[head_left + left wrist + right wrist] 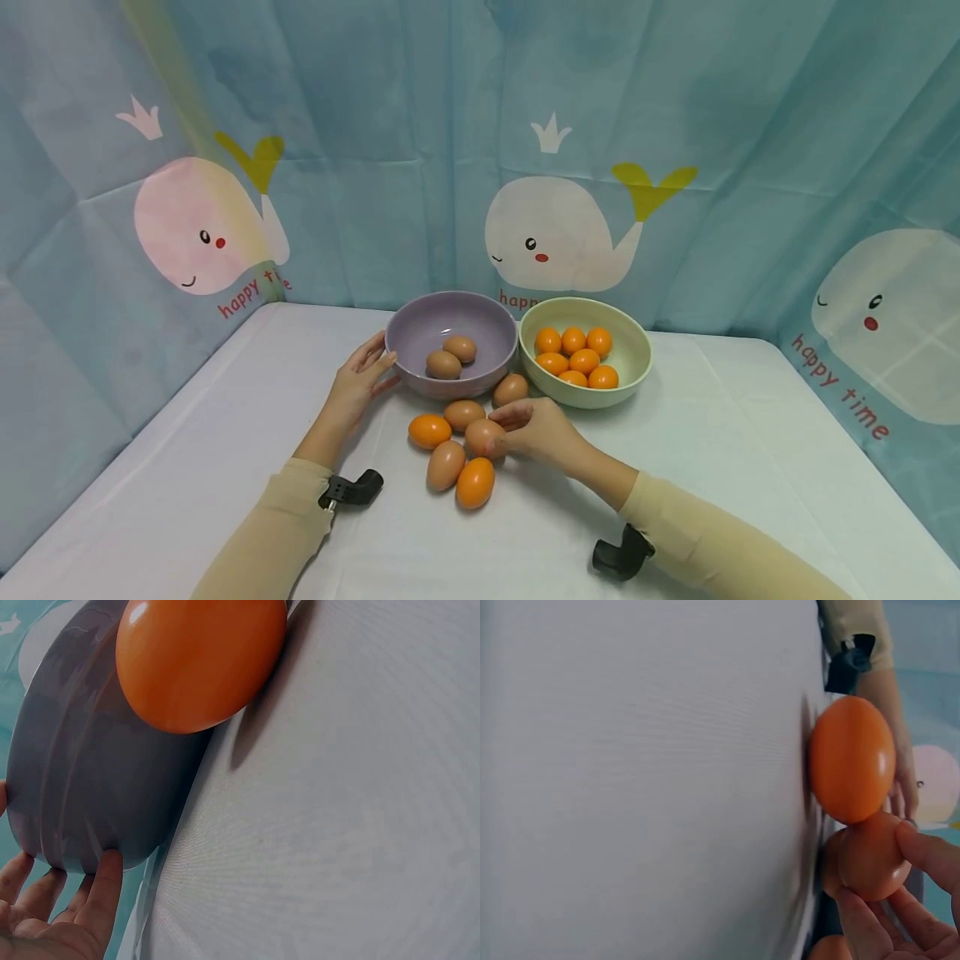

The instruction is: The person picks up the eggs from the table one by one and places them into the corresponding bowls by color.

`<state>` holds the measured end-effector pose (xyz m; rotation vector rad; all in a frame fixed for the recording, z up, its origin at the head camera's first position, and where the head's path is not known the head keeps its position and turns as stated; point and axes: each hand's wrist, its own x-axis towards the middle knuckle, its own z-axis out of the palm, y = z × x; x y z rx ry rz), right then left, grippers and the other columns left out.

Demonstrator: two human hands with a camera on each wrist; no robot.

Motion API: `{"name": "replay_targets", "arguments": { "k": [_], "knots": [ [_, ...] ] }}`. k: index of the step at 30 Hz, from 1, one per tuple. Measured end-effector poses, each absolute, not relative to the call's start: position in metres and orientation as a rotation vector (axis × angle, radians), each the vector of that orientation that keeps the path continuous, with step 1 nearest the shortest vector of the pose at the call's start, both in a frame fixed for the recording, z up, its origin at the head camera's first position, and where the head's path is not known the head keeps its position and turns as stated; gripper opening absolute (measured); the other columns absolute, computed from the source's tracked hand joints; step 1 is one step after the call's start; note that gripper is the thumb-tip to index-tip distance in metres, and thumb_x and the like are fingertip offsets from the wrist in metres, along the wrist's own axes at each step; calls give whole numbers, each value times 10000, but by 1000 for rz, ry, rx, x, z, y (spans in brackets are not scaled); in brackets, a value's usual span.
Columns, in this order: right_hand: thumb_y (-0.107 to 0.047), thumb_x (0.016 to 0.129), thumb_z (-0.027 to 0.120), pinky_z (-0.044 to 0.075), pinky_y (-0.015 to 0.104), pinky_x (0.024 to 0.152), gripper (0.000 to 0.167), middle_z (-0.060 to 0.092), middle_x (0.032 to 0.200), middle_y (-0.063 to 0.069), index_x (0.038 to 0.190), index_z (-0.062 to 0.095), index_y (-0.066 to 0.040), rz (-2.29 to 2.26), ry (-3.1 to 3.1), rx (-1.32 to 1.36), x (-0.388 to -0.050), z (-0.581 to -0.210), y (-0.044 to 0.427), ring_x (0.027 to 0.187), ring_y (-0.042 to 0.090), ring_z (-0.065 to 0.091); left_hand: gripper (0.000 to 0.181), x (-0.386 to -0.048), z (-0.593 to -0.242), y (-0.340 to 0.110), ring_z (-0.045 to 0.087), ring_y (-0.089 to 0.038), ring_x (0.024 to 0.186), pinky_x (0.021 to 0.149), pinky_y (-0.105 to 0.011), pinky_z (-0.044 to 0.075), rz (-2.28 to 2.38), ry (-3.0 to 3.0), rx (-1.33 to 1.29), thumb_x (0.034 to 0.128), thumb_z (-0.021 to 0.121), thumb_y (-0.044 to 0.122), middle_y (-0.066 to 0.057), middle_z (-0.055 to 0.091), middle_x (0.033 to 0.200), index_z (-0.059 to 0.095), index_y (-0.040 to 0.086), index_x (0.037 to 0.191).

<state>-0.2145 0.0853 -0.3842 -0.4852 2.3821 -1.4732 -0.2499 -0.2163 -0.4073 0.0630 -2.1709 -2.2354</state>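
The left hand (356,388) rests its fingers and thumb against the left side of a purple bowl (405,367), which holds two brown eggs (444,365); in the left wrist view its fingertips touch the bowl's (90,772) outer wall. With thumb and fingers, the right hand (546,435) pinches a brown egg (483,437), also seen in the right wrist view as the egg (874,859). Around it on the table lie more brown eggs (446,465) and two orange ones, one in front (476,483) and one at the left (430,432).
A pale green bowl (637,367) with several orange eggs (584,361) stands right of the purple bowl. Between the bowls' front sides lies a brown egg (511,390). The white table (750,433) is backed by a blue curtain (420,167) with whale prints.
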Motion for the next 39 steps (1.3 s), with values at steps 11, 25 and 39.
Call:
{"name": "replay_targets", "arguments": {
  "k": [11, 25, 39],
  "knots": [
    [-190, 823, 816, 611, 310, 890, 376, 735, 1103, 83, 1154, 720, -41, -1533, 2328, -480, -220, -356, 84, 993, 150, 674, 653, -249, -407, -218, 274, -200, 1519, 1138, -435, 442, -2233, -2166, 68, 1036, 538, 242, -15, 209, 1668, 214, 156, 1597],
    [-238, 803, 836, 617, 327, 886, 406, 746, 1147, 53, 1175, 732, -114, -1545, 2347, -459, -237, -328, 70, 1023, 155, 682, 669, -248, -408, -217, 283, -197, 1516, 1136, -432, 443, -2240, -2165, 57, 1030, 552, 258, -13, 214, 1667, 211, 158, 1597],
    [-241, 814, 820, 528, 388, 1067, 403, 731, 1194, 45, 1187, 729, -117, -1546, 2430, -384, -264, -321, 54, 1140, 196, 650, 662, -249, -407, -216, 286, -216, 1514, 1132, -429, 444, -2233, -2176, 50, 1038, 535, 241, -30, 197, 1671, 198, 145, 1599]
  ]
}}
